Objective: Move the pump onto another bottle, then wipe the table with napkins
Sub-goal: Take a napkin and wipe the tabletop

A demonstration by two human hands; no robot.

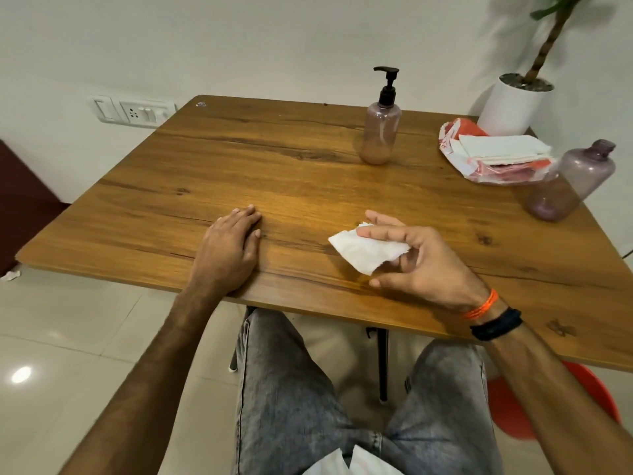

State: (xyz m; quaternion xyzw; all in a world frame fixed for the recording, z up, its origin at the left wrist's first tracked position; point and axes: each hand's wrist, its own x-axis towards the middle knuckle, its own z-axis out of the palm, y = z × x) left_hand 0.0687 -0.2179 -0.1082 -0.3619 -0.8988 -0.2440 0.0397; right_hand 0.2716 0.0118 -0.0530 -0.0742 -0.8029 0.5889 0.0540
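pump (387, 84) sits on the far bottle (381, 135); open bottle (571, 181) stands at right. wiping step appears in hand. right hand (416, 258) fingers pinch a napkin (363, 250) just above the table (308, 173); left hand (229, 250) rests flat, fingers straight. next: press napkin down, sweep.

On the tabletop (308, 173), a pump bottle (382, 132) stands at the back centre. To its right lies a napkin pack (493, 156), with an uncapped bottle (572, 181) just right of it. A potted plant (513, 101) stands behind the pack.
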